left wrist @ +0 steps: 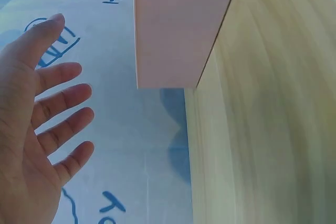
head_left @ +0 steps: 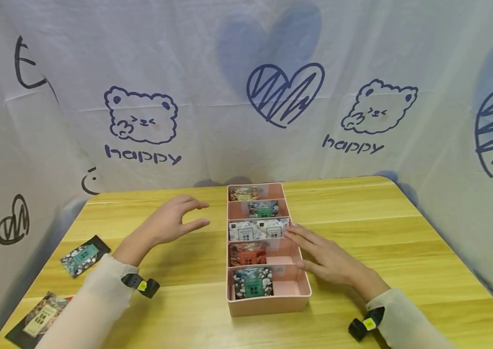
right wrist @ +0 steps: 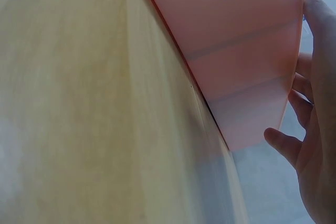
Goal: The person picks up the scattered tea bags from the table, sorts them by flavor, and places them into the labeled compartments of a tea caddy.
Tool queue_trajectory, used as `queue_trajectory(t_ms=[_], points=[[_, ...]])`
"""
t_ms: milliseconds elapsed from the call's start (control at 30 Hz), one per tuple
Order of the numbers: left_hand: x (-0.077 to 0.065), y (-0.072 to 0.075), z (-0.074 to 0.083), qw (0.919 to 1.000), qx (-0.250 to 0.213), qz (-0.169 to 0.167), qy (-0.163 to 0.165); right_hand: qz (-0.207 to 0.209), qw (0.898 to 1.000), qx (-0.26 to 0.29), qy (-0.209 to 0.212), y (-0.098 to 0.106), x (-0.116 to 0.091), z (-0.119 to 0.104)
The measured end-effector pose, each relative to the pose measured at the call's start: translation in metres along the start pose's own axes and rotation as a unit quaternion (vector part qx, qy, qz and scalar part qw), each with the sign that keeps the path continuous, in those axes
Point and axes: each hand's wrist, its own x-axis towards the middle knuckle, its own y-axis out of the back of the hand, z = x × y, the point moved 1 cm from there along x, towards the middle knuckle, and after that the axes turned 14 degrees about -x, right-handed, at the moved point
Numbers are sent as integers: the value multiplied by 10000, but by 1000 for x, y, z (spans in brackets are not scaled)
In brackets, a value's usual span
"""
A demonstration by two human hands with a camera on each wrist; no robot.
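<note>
Well left of the box (head_left: 268, 307), a brown packet (head_left: 39, 317) and a teal packet (head_left: 83, 257) are laid on the table (head_left: 360, 206). Between these and the box, the left hand (head_left: 168, 220) is held with fingers wide, nothing gripped. Inside the box, far to near, a yellow-labelled packet (head_left: 244, 195), a green-labelled packet (head_left: 264, 210), two white packets (head_left: 243, 231), a red packet (head_left: 247, 253) and a black packet (head_left: 253, 282) are contained. Along the box's right rim, the right hand (head_left: 333, 261) is placed, its extended fingers slightly parted and touching that rim.
</note>
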Motion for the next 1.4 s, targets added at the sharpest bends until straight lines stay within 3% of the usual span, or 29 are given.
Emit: queue_trajectory(t_ms=[233, 433, 667, 867, 1200, 1400], points=[[-28, 9, -3, 9984, 550, 96, -110, -51, 10000, 36, -66, -2, -1, 0], [-54, 17, -5, 9977, 670, 89, -52, -58, 9999, 75, -125, -2, -1, 0], [-83, 24, -7, 9950, 923, 180, -330, 53, 10000, 1, 6, -2, 0, 1], [-109, 27, -8, 9926, 1097, 364, -369, 85, 10000, -4, 32, -2, 0, 1], [-153, 34, -11, 9935, 1021, 489, -144, 44, 10000, 16, 62, 0, 1, 1], [-178, 36, -17, 9943, 830, 366, 564, 60, 10000, -25, 61, -1, 0, 1]])
